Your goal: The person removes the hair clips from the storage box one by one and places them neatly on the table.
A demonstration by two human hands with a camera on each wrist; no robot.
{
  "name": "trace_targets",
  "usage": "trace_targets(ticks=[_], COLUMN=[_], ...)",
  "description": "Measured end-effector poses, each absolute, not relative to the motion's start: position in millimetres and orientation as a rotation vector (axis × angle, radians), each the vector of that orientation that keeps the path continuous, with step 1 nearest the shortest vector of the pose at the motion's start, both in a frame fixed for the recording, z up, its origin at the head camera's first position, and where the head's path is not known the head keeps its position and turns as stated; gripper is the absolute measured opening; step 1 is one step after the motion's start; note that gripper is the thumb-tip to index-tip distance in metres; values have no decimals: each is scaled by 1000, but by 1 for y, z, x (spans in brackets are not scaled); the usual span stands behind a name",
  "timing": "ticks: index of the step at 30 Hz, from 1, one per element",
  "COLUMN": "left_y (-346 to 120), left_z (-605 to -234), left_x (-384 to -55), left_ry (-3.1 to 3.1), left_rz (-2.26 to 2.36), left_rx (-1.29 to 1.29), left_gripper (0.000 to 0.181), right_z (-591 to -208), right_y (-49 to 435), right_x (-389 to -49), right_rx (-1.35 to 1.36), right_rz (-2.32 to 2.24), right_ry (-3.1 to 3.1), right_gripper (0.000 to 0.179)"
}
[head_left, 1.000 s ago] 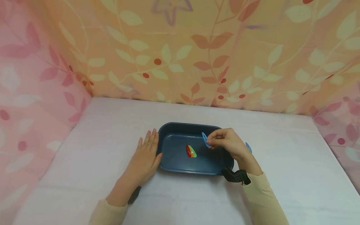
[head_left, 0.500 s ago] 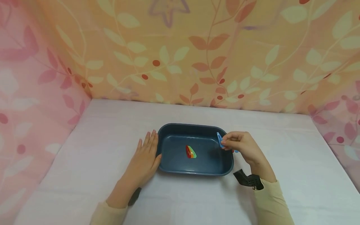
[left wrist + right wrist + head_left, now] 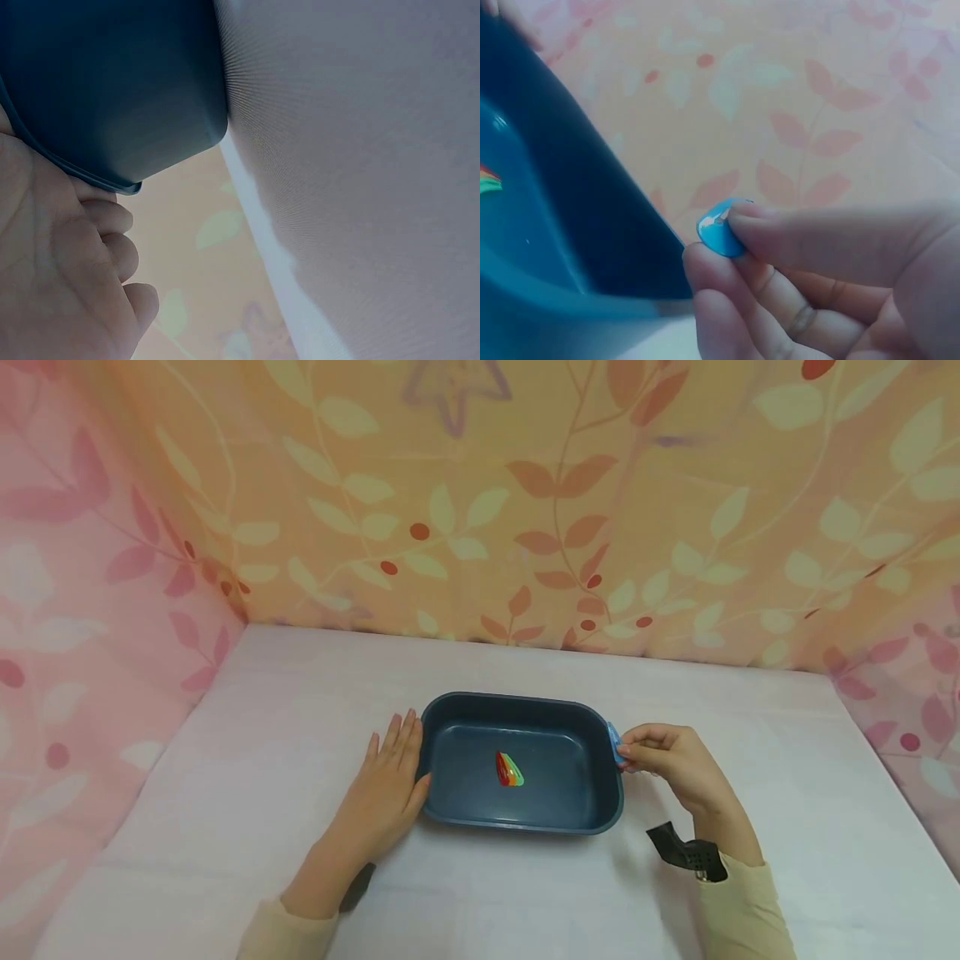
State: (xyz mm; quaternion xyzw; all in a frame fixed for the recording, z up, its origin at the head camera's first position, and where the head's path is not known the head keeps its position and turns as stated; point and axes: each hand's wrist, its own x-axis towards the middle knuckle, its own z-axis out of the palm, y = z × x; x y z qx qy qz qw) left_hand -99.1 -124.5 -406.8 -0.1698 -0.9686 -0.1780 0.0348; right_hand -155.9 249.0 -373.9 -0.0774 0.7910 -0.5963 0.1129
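A dark blue rectangular basin (image 3: 555, 793) stands on the white-covered table. On its floor lie red, orange and green snap hair clips (image 3: 510, 769), overlapping in a small fan. My left hand (image 3: 386, 781) rests along the basin's left rim, fingers straight; the left wrist view shows the palm (image 3: 56, 247) against that rim. Just outside the right rim, my right hand (image 3: 678, 768) pinches a blue snap hair clip (image 3: 721, 229) between thumb and fingers. In the head view this clip overlaps the basin's edge. The right hand covers the table spot where other clips showed earlier.
White cloth (image 3: 480, 902) covers the table. A yellow-orange leaf-print curtain (image 3: 450, 568) hangs behind it, with pink printed cloth (image 3: 97, 610) at the left and right sides. Dark straps sit on both wrists, the right one (image 3: 697, 860) plainly seen.
My right hand has moved right with the blue hair clip, from over the basin to just past its right rim. My left hand and the clips in the basin have stayed put.
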Motion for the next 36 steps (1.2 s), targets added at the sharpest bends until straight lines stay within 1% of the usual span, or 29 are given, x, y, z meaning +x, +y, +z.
trace_targets(ticks=[10,27,36], left_y=[-125,-125,-125], left_z=[-406,-405,-405], left_x=[-99,-97,-98], left_ry=[-2962,-2963,-2957], left_rz=[-554,-573,-569], left_rx=[-524,-530,-539], left_gripper=[69,68,68], right_z=[-375,-373,-376], right_y=[262,278,287], right_x=[-157,-155,-156], right_rx=[-208,-179,-147], right_rz=[-1780,-1937,-1994], right_ry=[2323,2221,2199], right_gripper=[4,8,15])
